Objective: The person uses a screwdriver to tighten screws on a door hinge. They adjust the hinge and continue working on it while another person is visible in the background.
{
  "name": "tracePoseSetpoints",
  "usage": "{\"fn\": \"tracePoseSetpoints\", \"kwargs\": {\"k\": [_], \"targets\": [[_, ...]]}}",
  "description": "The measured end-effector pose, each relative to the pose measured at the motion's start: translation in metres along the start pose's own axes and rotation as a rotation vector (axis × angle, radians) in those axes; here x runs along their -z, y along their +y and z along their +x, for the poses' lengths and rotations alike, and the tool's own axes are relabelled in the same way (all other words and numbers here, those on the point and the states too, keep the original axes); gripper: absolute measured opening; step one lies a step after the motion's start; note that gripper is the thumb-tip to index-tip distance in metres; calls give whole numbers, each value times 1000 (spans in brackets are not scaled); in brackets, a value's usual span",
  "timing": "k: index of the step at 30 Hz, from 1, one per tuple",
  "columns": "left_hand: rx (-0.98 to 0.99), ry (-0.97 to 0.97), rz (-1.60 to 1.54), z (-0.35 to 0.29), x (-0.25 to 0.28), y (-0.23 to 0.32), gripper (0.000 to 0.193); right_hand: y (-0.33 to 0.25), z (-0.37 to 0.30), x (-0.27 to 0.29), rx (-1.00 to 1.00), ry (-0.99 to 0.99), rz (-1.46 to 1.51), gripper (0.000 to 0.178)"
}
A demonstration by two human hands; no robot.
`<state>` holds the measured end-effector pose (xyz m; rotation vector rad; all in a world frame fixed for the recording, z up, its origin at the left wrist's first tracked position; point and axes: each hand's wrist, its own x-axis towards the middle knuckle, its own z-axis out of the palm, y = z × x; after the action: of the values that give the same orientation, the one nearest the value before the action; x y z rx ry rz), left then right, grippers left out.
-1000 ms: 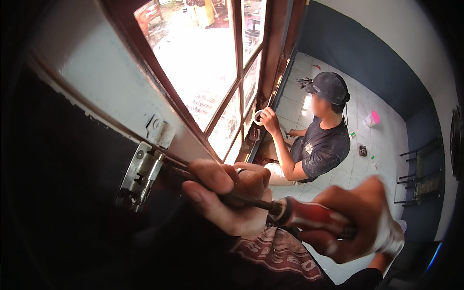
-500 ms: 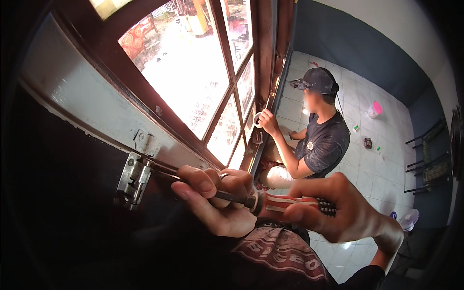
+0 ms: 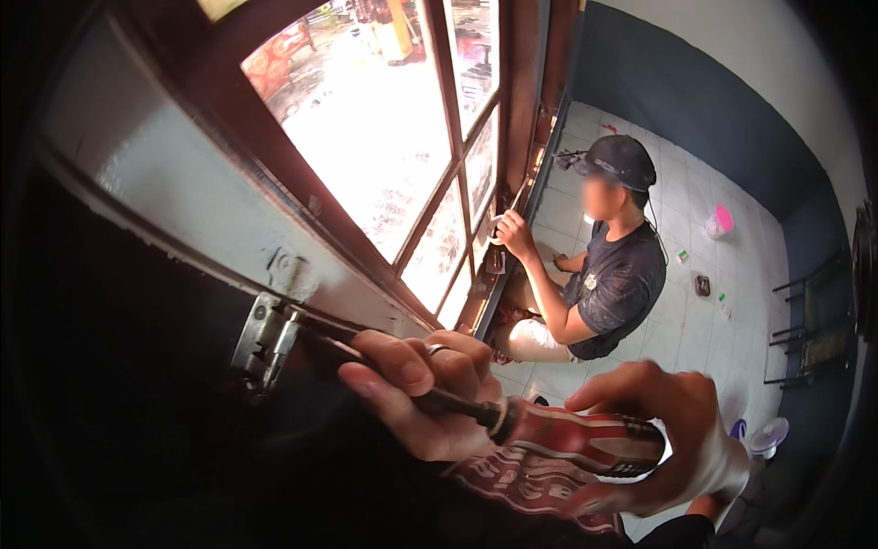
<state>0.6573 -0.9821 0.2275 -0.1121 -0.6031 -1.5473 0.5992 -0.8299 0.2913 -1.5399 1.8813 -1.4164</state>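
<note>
A screwdriver (image 3: 585,437) with a red, white and black handle lies slantwise across the lower middle. Its shaft runs left toward a metal barrel bolt latch (image 3: 265,339) on the dark door edge. My left hand (image 3: 434,389), with a ring on one finger, is closed around the shaft just behind the latch. Shadow and my fingers hide the screwdriver's tip. My right hand (image 3: 681,439) is loosened around the handle's end, thumb below and fingers above, spread apart from it.
A small metal plate (image 3: 288,270) sits on the pale frame above the latch. Beyond it is a brown-framed glass window (image 3: 402,183). A person (image 3: 608,274) in a dark cap crouches by the wall holding a roll of tape (image 3: 495,230). A pink-lidded tub (image 3: 719,222) and a chair (image 3: 809,320) stand on the tiles.
My right hand has opened from its grip on the screwdriver handle and shifted down and right. My left hand still holds the shaft. The whole view has shifted slightly.
</note>
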Motion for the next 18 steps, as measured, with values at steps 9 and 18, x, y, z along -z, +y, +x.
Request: {"fn": "tracePoseSetpoints", "kwargs": {"k": [9,18], "targets": [[98,30,-78,3,-22,-3,38,-14,10,31,-14,8,-209,50],[106,-250,-209,20,-21,5,47,-38,11,27,278,-37,-718,56]]}}
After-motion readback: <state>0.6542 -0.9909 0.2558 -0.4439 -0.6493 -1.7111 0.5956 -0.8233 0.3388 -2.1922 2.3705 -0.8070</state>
